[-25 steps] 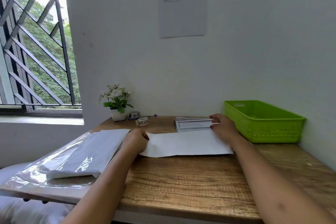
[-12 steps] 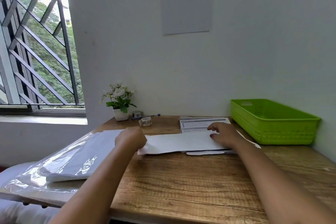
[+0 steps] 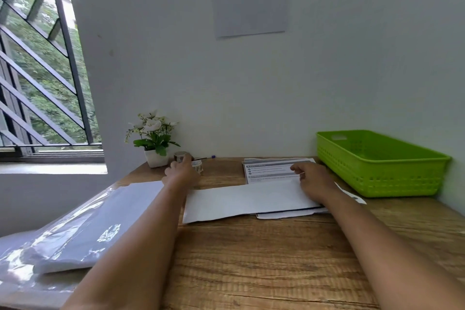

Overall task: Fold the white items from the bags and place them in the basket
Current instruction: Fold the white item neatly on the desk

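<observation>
Right hand [image 3: 310, 180] flat on white item [image 3: 241, 200], left hand [image 3: 182, 171] at tape roll [image 3: 197, 166]

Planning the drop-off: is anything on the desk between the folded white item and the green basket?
Nothing visible blocks it. The folded white item lies under the right hand, and the green basket stands just to its right, open-topped. Only bare desk and a scrap of white paper lie between.

A single head-worn camera is looking forward and slightly down over the bench [image 3: 264, 259], facing the wall [image 3: 176, 70] close behind it. Both forearms are reaching in from the bottom edge; the basket [image 3: 382, 166] is sitting at right.
</observation>
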The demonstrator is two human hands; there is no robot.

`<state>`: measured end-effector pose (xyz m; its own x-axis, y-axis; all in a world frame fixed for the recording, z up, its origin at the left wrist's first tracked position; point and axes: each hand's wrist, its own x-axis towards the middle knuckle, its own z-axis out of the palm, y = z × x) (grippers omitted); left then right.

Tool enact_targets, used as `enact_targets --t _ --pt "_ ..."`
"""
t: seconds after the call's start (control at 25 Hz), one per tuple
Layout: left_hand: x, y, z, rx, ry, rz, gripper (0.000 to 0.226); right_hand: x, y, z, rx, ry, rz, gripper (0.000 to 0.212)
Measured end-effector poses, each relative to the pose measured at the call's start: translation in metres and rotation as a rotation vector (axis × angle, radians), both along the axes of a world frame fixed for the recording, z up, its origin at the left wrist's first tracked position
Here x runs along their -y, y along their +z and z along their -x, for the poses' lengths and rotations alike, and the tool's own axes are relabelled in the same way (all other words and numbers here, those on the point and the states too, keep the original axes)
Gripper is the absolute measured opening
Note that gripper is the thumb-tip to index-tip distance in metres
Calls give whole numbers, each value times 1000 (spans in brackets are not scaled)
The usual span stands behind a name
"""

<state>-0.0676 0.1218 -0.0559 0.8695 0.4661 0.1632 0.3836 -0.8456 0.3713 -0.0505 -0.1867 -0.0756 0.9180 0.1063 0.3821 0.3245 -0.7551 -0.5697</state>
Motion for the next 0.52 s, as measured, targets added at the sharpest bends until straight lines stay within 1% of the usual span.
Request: enact_targets --t 0.12,0.2,0.36,0.52 --pt "-12 -11 -19 -106 11 25 60 14 -3 -10 -27 -76 -78 46" --pt "-16 -15 -26 -106 14 24 56 13 -5 -13 -29 -71 -75 44" --pt "-16 -21 -35 4 19 63 40 7 -9 -15 -29 -42 -59 43" --pt "-13 -18 -32 172 -51 111 25 8 -6 -11 -30 -31 -64 42"
